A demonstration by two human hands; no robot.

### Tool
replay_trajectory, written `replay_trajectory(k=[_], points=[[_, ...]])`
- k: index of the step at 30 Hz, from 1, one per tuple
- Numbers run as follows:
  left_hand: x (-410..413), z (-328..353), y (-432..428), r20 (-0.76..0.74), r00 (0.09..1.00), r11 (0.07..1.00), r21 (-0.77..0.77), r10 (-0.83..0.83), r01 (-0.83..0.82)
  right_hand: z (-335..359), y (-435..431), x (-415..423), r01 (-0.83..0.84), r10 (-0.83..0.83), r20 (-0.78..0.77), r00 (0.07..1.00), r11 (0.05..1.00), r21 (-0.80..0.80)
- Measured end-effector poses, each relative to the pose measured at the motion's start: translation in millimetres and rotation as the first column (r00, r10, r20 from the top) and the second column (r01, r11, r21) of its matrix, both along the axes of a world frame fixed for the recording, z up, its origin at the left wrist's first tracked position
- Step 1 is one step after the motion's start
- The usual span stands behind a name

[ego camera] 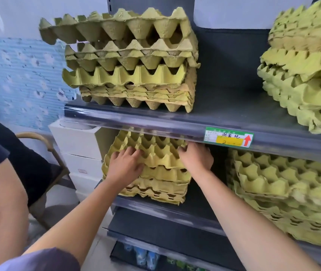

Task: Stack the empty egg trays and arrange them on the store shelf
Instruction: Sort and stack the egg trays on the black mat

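Fingers (131, 152) of the left hand (125, 166) are lying spread and only slightly bent across the peaks of the yellow-green moulded-pulp top tray (155, 151), pressing down rather than gripping; fingers (182, 150) of the right hand (197, 158) are curling over that tray's far right corner and holding it, the thumb staying out of sight.

This top tray is sitting on a short pile of matching pulp egg trays (161, 184) at the left end of the dark grey metal lower shelf (155, 211), partly tucked beneath the clear-fronted edge of the upper shelf (155, 122); it is appearing not fully nested, so the step in hand is probably seating and squaring it.

Several risks are showing:
- The pulp is looking soft and ragged, so uneven pressing from one hand could be crushing cups or tearing the gripped corner.
- The pile's layers are lying skewed, with the lower ones reaching the shelf's front lip, so a sideways shove could be sliding them off.
- The right knuckles are working close under the upper shelf's edge, near the green and yellow price label (228, 136), and could be knocking it.
- Overhead, the taller uneven stack of green-yellow trays (132, 75) is carrying a loose overhanging tray (106, 26) jutting left, which a jolt to the shelving could be bringing down.
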State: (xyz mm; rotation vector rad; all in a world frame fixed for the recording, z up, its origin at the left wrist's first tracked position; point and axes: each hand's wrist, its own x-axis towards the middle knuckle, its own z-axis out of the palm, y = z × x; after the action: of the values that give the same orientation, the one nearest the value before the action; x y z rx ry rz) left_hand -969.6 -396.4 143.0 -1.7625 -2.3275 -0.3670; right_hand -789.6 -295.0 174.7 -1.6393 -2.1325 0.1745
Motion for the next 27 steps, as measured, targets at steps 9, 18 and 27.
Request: replay_trajectory(k=[9, 18, 27], points=[[-28.0, -15.2, -9.5, 0.040, 0.996, 0.995, -0.056, -0.075, 0.077, -30.2, -21.4, -1.8, -0.037, 0.038, 0.004, 0.999, 0.984, -0.176], [-48.1, -23.6, -21.7, 0.325, 0.943, 0.993, 0.063, 0.075, -0.101, -40.3, -30.0, -3.5, -0.045, -0.038, -0.317, 0.948, 0.967, -0.251], [-64.3, -41.4, -13.5, 0.712, 0.670, 0.974, -0.093, 0.209, -0.205, -54.7, -16.5, -9.0, -0.068, -0.157, -0.475, 0.866, 0.904, -0.423]])
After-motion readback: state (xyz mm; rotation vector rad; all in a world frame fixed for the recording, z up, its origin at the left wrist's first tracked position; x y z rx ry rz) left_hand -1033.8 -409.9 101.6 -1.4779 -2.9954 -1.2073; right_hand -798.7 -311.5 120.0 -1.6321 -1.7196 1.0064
